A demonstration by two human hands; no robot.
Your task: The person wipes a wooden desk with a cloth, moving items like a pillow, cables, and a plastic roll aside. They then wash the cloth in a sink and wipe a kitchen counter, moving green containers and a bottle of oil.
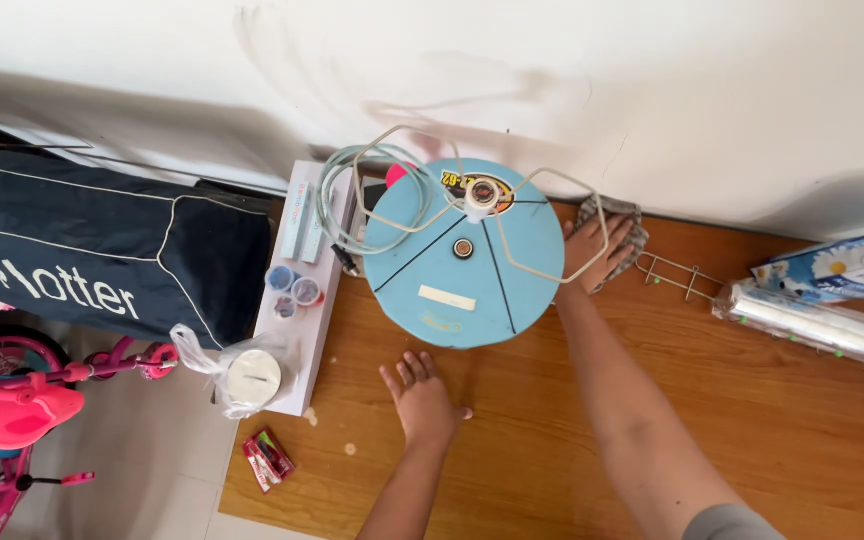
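My left hand [422, 398] lies flat, fingers spread, on the wooden table [752, 400] just below a round light-blue lampshade [462, 250] seen from above, with its wire frame sticking out. My right hand [594, 248] presses a grey cloth [620, 228] onto the table near the wall, right beside the lampshade's right edge. Its wire loop crosses over the hand.
A white box [297, 300] at the table's left edge carries small jars, a coiled cable [337, 195] and a bagged white roll [250, 378]. A wire rack [677, 272], a foil-wrapped roll [817, 325] and a tissue pack [842, 265] sit right. A dark bag [102, 250] and a pink tricycle [22, 410] stand left.
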